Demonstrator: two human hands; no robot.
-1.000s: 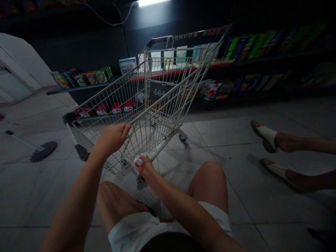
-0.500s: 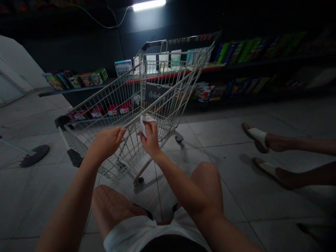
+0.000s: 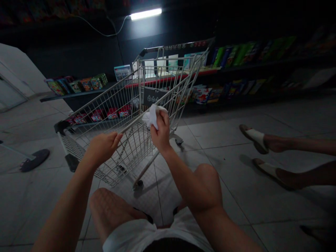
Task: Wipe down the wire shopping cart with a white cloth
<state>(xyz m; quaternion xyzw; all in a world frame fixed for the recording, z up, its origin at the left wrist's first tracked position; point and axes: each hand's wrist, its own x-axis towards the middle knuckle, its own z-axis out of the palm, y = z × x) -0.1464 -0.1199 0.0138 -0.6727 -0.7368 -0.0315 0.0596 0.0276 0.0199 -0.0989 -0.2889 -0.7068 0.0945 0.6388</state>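
Observation:
A wire shopping cart (image 3: pixel 139 140) stands in front of my knees, its handle bar (image 3: pixel 178 45) at the far right end. My left hand (image 3: pixel 103 147) is closed around the cart's near top rail, left of the middle. Farther right along the same rail, my right hand (image 3: pixel 161 131) grips a crumpled white cloth (image 3: pixel 151 117) and presses it at the rail. Part of the cloth hides the rail beneath it. A dark panel with round symbols (image 3: pixel 153 96) hangs inside the cart.
Dark shelves with boxes (image 3: pixel 86 84) and books (image 3: pixel 233 56) run behind the cart. Another person's feet in sandals (image 3: pixel 256 136) are at the right. On the left floor lies a flat mop head (image 3: pixel 35 160). A lit tube lamp (image 3: pixel 146 14) hangs above.
My right hand has moved right and slightly up along the rail with the cloth, which now shows more spread out. My left hand keeps its grip on the rail.

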